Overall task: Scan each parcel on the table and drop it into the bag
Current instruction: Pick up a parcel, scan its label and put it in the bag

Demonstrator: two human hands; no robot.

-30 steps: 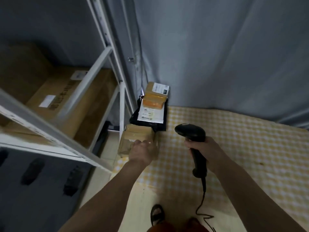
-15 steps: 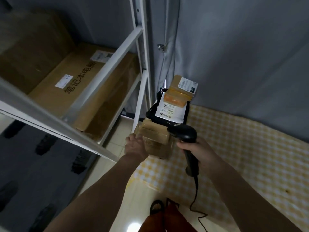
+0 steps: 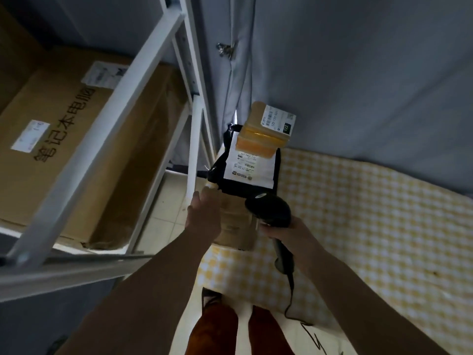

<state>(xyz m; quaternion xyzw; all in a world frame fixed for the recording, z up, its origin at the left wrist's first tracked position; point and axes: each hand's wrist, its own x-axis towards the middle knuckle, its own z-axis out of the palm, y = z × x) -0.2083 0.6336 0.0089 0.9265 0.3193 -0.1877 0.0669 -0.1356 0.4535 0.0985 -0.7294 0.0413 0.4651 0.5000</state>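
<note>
My left hand (image 3: 204, 213) grips a small brown cardboard parcel (image 3: 234, 224) at the table's left corner, its fingers hidden behind the box. My right hand (image 3: 286, 230) holds a black barcode scanner (image 3: 270, 210) by its handle, the scanner head right over the parcel's top. Behind them lies a black bag parcel with a white label (image 3: 245, 170). An orange padded parcel (image 3: 258, 143) and a tan labelled parcel (image 3: 271, 119) are stacked on its far end. No drop bag is in view.
The table wears a yellow checked cloth (image 3: 358, 213). A white metal shelf frame (image 3: 133, 98) stands close on the left, holding a large cardboard box (image 3: 76, 149). A grey curtain (image 3: 358, 73) hangs behind. The scanner cable (image 3: 291, 298) trails toward my legs.
My left hand has lifted and tilted the brown parcel toward me. The scanner has moved left until its head sits over the parcel. My view has swung left and closer.
</note>
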